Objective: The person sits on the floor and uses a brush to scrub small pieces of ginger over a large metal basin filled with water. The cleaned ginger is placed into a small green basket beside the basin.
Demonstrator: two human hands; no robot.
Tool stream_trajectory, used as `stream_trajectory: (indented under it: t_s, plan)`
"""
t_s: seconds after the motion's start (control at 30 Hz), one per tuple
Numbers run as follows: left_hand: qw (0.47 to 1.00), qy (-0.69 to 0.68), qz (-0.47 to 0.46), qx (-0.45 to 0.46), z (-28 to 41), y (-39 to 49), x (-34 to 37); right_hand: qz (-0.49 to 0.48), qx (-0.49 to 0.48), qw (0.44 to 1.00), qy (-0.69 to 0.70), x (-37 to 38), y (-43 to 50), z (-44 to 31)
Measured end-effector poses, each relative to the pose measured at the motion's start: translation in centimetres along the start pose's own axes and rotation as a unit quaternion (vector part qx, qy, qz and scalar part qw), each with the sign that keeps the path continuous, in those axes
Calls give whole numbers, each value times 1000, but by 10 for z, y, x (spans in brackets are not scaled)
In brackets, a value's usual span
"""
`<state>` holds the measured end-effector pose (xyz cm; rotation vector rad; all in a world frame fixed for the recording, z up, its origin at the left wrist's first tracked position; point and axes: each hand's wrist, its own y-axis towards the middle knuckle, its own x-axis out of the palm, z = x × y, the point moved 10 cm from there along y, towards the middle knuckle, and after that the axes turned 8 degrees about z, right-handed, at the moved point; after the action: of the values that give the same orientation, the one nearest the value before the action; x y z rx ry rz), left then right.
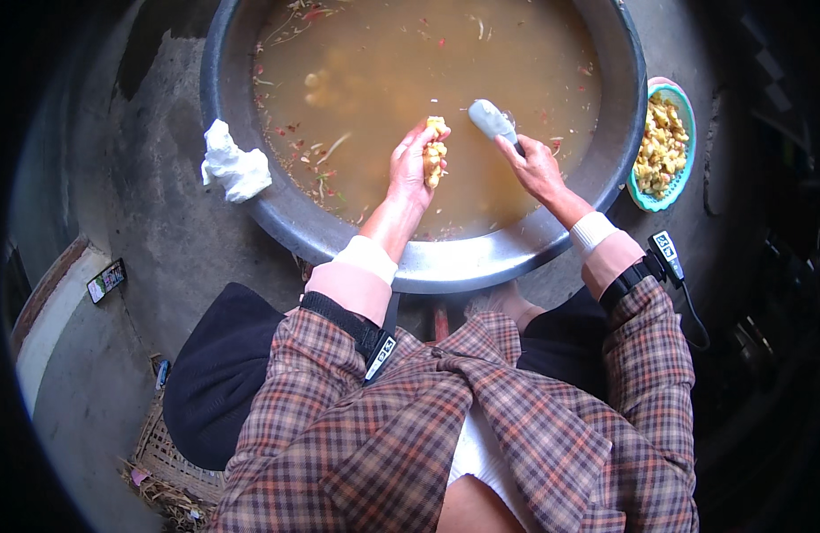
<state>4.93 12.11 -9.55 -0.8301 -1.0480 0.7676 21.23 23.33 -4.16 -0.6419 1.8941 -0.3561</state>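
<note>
Over a large metal basin [463, 263] of murky brown water, my left hand [410, 160] grips a knobbly yellow piece of ginger root [434, 163]. To its right, my right hand [540, 166] is closed around the dark handle of a tool with a pale, rounded head [490, 118]; its exact kind is unclear. The two hands are apart, and the tool's head does not touch the root. More pale root pieces [323, 90] show blurred under the water further back. Reddish and pale scraps float mostly near the basin's wall.
A turquoise plastic basket [683, 170] full of root pieces stands on the floor right of the basin. A crumpled white cloth or bag [233, 163] hangs over the left rim. A phone-like object [107, 281] and a woven basket [177, 453] are at the left.
</note>
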Motion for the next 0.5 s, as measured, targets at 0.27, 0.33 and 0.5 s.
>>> stream_trajectory:
  t_s: [0.27,0.33,0.5]
  plan:
    - [999,-16,31,-25,-12,6,-8,1,-75,994,81,19,-7,-70]
    - [998,-21,37,-39,-16,6,-10,20,-97,992,77,21,-8,-78]
    - [999,-29,28,-36,-14,2,-6,17,-98,995,-3,24,-22,-51]
